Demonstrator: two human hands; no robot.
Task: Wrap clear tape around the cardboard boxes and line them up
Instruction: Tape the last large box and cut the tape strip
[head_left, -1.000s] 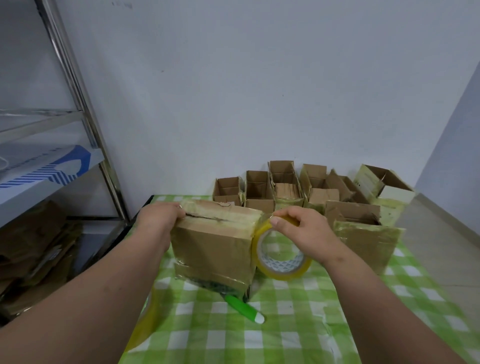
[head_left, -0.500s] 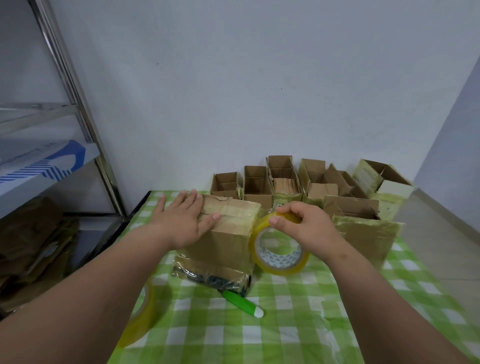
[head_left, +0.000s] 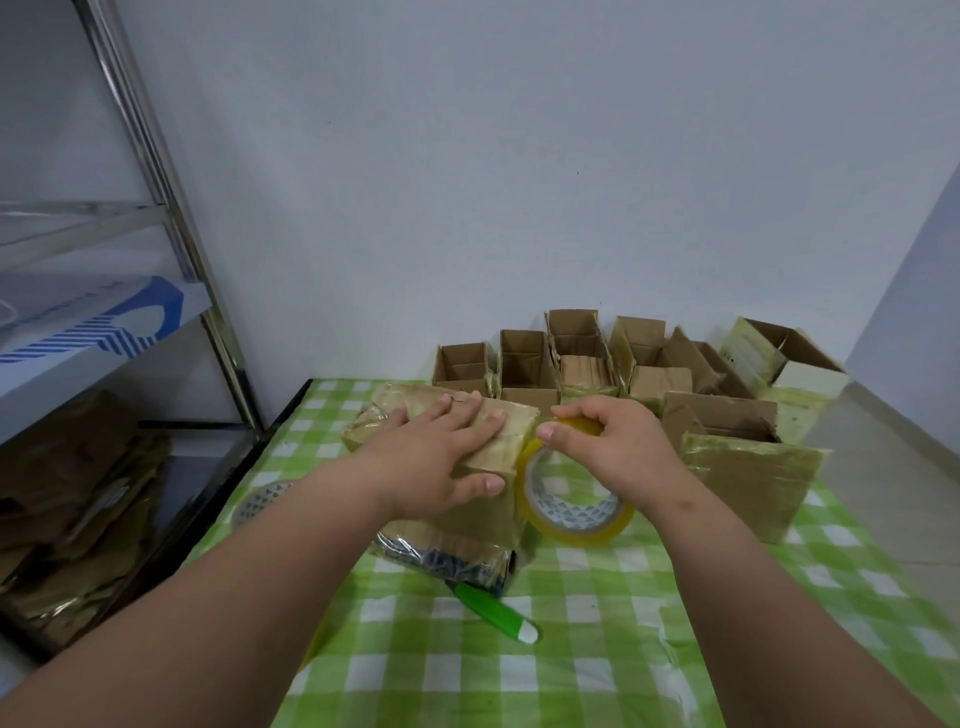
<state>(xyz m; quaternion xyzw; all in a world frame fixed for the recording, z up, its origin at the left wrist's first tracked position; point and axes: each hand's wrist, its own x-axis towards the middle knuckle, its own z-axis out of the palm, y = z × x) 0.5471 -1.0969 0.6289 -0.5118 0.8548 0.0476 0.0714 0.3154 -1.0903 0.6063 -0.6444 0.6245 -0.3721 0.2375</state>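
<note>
A taped cardboard box (head_left: 410, 413) stands on the green checked tablecloth (head_left: 597, 639) in front of me. My left hand (head_left: 441, 457) lies flat on its top with the fingers straight and the thumb down its near face. My right hand (head_left: 618, 447) grips a yellowish roll of clear tape (head_left: 574, 506) held against the box's right edge. A row of open cardboard boxes (head_left: 524, 358) lines the wall behind, with a bigger taped box (head_left: 748, 467) at the right.
A green and white knife (head_left: 493, 613) lies on the cloth under the box's near corner. Another tape roll (head_left: 260, 501) sits at the left table edge. A metal shelf rack (head_left: 156, 156) with flattened cardboard (head_left: 67, 519) stands to the left.
My left hand slid right across the box top and flattened there. The box now sits lower on the table, and the roll stayed at its right edge.
</note>
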